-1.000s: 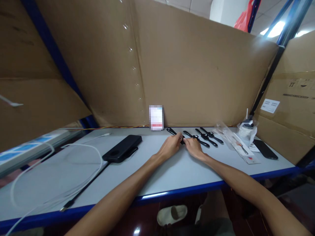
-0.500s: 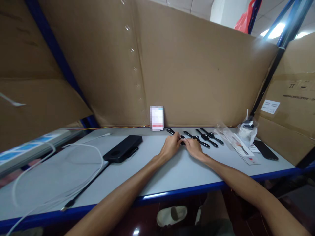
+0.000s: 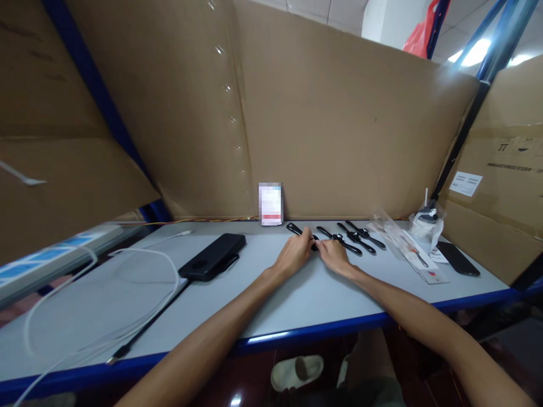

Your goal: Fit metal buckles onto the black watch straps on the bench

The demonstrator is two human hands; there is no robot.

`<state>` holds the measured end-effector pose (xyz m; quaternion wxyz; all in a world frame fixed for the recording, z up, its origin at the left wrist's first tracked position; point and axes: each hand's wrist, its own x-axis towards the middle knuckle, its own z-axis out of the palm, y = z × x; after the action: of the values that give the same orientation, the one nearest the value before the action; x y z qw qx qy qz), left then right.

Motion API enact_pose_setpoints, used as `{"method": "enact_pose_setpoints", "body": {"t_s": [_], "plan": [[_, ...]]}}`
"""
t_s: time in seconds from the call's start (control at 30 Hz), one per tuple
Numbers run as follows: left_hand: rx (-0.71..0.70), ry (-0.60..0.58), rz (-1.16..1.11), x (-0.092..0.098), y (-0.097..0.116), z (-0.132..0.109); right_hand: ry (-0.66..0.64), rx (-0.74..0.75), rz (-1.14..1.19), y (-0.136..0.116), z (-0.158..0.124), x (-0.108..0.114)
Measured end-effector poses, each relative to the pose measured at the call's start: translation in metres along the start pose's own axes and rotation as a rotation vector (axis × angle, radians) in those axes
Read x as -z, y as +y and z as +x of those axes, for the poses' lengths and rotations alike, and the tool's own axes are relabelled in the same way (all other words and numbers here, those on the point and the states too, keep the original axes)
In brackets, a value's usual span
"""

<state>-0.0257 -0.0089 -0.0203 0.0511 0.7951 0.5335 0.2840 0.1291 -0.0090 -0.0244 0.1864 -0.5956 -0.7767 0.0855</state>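
Observation:
Near the back middle of the grey table, my left hand (image 3: 296, 249) and my right hand (image 3: 334, 254) meet over a black spokeshave (image 3: 293, 228). One of its long handles sticks out beyond the left fingers; its middle is mostly covered by my fingertips. Both hands are closed, pinching the tool from either side. Just right of it lie several similar black spokeshaves, the nearest spokeshave (image 3: 326, 232) partly behind my right hand and the farthest spokeshave (image 3: 365, 234) to the right.
Clear plastic packages (image 3: 418, 257) lie at the right, before a lidded cup (image 3: 423, 223) and a dark phone (image 3: 458, 259). A lit phone (image 3: 270, 204) leans on the cardboard wall (image 3: 339, 124). To the left are a black power bank (image 3: 214, 255), white cables and a power strip (image 3: 59, 254).
My left fingers have shifted slightly on the spokeshave, whose handle end has moved a touch. The other spokeshaves lie where they were.

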Motion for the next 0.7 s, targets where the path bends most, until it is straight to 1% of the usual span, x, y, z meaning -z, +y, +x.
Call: {"method": "enact_pose_setpoints", "body": {"t_s": [0.17, 0.3, 0.37, 0.57, 0.7], "plan": [[-0.06, -0.039, 0.031, 0.002, -0.004, 0.001, -0.004, 0.001, 0.017, 0.001, 0.001, -0.001], [-0.016, 0.015, 0.014, 0.001, -0.009, 0.003, -0.005, 0.005, 0.025, 0.002, 0.002, -0.002], [-0.018, 0.025, 0.005, 0.001, -0.011, 0.003, -0.008, -0.001, 0.028, 0.002, 0.002, -0.002], [-0.132, -0.052, 0.096, 0.005, -0.007, -0.001, -0.015, -0.034, 0.054, 0.001, 0.002, 0.0], [-0.158, -0.049, 0.076, 0.01, -0.006, -0.002, -0.01, -0.027, 0.065, 0.001, 0.001, 0.0]]}}
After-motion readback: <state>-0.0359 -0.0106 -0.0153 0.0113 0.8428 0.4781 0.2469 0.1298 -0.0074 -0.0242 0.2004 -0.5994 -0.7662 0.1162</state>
